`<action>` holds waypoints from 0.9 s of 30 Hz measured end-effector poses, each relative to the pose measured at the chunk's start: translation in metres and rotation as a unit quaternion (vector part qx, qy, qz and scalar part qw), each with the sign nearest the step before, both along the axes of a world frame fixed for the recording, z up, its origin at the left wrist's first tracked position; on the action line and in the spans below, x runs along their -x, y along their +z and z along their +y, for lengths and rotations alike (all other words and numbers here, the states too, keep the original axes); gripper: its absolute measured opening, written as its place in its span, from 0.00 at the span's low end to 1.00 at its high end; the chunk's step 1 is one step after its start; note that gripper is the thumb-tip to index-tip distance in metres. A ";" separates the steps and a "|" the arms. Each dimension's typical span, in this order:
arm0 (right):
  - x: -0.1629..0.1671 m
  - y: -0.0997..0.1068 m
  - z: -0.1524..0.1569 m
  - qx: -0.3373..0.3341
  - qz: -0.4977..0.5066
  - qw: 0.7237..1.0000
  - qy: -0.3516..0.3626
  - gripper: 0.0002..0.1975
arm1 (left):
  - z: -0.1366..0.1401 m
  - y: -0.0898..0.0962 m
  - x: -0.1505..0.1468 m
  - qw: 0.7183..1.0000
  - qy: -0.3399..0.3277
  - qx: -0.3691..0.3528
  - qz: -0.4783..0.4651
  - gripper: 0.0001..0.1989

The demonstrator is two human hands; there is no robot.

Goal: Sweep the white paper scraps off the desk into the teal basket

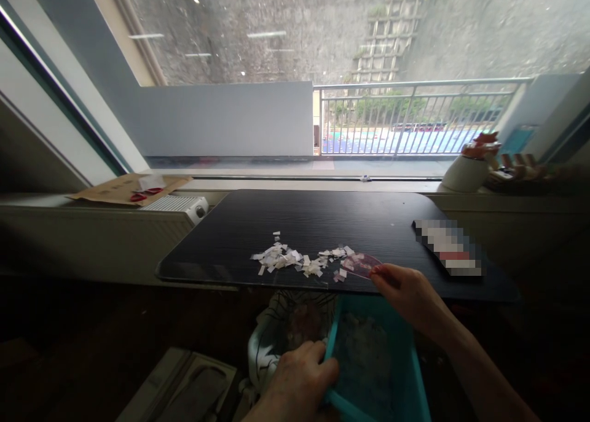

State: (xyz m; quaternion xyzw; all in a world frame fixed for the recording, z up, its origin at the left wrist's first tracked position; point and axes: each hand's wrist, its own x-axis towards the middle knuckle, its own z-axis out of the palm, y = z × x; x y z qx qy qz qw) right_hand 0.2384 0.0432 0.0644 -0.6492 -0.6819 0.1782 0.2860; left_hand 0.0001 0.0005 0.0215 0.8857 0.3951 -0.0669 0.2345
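Note:
My right hand (410,293) pinches the edge of a thin, see-through pinkish sheet with a rounded outline (362,263). The sheet lies low over the near part of a black table (299,216), touching or overlapping the right end of a strip of small white paper scraps (279,259). Below the table's front edge, my left hand (299,370) is closed around the left rim of a teal bin (417,373). Pale bits lie inside the bin, too dim to make out. Part of the bin's far side is hidden under the table.
A blurred-out flat object (449,249) lies on the table's right side. A white bag with dark lines (262,342) is left of the bin. Beyond stand a radiator (177,208), brown paper with red-handled scissors (145,193), and a white pot (465,173) on the sill.

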 end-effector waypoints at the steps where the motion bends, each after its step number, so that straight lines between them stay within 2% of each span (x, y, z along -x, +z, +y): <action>1: -0.001 -0.001 0.000 -0.002 -0.003 1.000 -0.002 0.14 | 0.000 0.001 0.000 1.000 0.002 0.001 0.000 0.14; 5: -0.002 -0.003 -0.001 -0.014 -0.017 1.000 -0.022 0.14 | 0.000 0.004 -0.002 1.000 0.010 0.001 0.002 0.13; 10: 0.001 -0.001 -0.002 -0.006 -0.005 1.000 -0.003 0.14 | 0.000 0.001 -0.002 1.000 0.010 0.001 0.001 0.14; 13: 0.003 0.000 -0.003 -0.014 -0.017 0.999 -0.025 0.14 | -0.001 -0.001 -0.001 1.000 0.003 0.010 0.002 0.13; 18: 0.003 0.002 -0.007 -0.013 -0.024 1.000 0.004 0.15 | -0.001 0.003 -0.002 1.000 0.009 0.012 0.000 0.12; 23: 0.002 0.001 -0.007 -0.023 -0.031 0.999 -0.032 0.15 | 0.001 0.007 -0.003 1.000 0.008 0.028 0.010 0.12; 27: 0.009 0.002 -0.006 -0.017 -0.018 1.000 0.010 0.16 | 0.001 0.007 -0.002 1.000 0.007 0.023 0.001 0.11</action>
